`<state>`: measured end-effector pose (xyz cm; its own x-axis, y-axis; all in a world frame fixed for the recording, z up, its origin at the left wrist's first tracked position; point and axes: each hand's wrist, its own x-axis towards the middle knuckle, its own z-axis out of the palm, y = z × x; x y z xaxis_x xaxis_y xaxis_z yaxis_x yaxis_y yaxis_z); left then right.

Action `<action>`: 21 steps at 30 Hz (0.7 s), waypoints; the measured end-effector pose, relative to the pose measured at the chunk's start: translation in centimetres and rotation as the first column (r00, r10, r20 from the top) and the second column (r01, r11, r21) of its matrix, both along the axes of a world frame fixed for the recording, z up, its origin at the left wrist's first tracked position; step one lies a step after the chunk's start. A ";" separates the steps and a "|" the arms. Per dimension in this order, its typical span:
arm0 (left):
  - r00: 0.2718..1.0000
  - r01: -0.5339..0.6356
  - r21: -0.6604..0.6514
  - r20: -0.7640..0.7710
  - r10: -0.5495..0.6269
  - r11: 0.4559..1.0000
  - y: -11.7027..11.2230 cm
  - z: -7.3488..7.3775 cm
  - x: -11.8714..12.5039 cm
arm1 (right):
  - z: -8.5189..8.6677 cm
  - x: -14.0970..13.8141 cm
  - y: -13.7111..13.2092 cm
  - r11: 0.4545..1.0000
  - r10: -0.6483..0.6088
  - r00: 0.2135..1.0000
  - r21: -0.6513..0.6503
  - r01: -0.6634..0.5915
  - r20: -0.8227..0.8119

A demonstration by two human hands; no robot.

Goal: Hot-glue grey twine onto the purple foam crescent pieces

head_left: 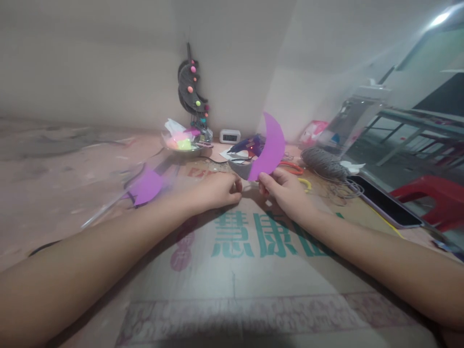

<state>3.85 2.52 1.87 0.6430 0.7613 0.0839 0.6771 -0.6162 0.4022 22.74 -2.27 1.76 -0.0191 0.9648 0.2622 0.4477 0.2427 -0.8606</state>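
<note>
My right hand [286, 192] pinches the lower end of a purple foam crescent [270, 147] and holds it upright above a cardboard sheet [253, 270] with green lettering. A grey piece [242, 170] shows just behind the crescent's lower tip. My left hand [221, 189] lies curled shut right beside it, fingertips close to the crescent's base; what it pinches, if anything, is hidden. A purple foam offcut [148, 187] lies on the table to the left of my left hand.
A dark crescent hanging [191, 89] dotted with coloured pompoms leans in the wall corner. Below it sit a clear bowl of pompoms [181, 141], a small digital clock [229, 136] and a glue gun [248, 144]. A ball of grey yarn [322, 163], orange scissors [292, 167], a phone [384, 203] and a red stool [435, 198] are at right.
</note>
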 end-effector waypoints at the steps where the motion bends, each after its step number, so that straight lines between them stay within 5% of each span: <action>1: 1.000 -0.010 -0.007 0.003 0.010 1.000 0.0 0.1 0.0 | 0.0 0.0 0.0 1.000 -0.002 1.000 -0.001 0.002 -0.006; 12: 0.988 0.121 -0.036 -0.088 -0.124 0.992 0.0 0.0 -0.1 | -0.1 0.1 0.1 0.999 0.021 0.999 0.037 -0.023 0.036; 21: 0.998 0.061 0.027 -0.031 -0.060 0.998 0.4 -0.6 0.0 | 0.0 0.1 0.1 0.997 -0.024 0.999 0.072 0.021 0.046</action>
<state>3.83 2.91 1.23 0.6906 0.7183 0.0844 0.6496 -0.6674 0.3640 22.89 -2.18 1.76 -0.0114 0.9439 0.3300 0.4933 0.2923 -0.8193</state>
